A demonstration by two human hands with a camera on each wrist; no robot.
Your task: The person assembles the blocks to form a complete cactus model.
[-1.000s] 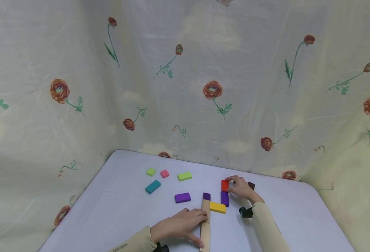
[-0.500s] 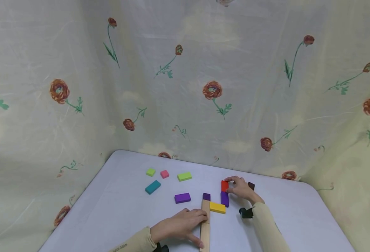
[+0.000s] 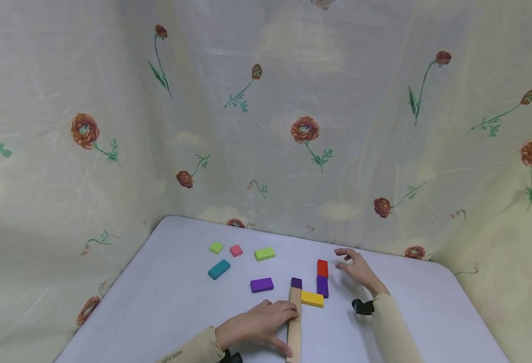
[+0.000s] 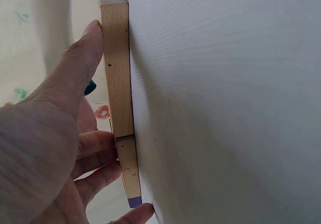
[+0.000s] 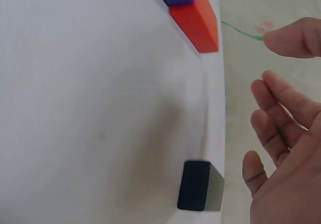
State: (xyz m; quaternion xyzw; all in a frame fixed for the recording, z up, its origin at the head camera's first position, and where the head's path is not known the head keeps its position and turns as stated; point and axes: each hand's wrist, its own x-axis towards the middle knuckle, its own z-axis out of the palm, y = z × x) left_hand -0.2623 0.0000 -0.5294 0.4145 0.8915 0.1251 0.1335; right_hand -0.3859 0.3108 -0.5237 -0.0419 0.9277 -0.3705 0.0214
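Two plain wooden blocks (image 3: 294,335) lie end to end in a row, with a small dark purple block (image 3: 296,283) at the far end. My left hand (image 3: 259,325) rests along the row, thumb and fingers spread; in the left wrist view its thumb (image 4: 90,43) touches one wooden block (image 4: 118,68). My right hand (image 3: 360,269) is held above the table with nothing in it, fingers loosely bent. Left of it, a red block (image 3: 322,268) stands end to end with a purple block (image 3: 322,287). A black block (image 5: 194,185) shows below the right hand in the right wrist view.
A yellow block (image 3: 313,299) adjoins the wooden row on the right. To the left lie another purple block (image 3: 262,285), a teal block (image 3: 219,269), a long green block (image 3: 265,253), a pink block (image 3: 236,250) and a small green block (image 3: 216,247). Floral cloth hangs behind the table.
My right hand has let go of the red block and moved right, now covering the black block in the head view. The red block stays behind the purple one. My left hand has not moved.
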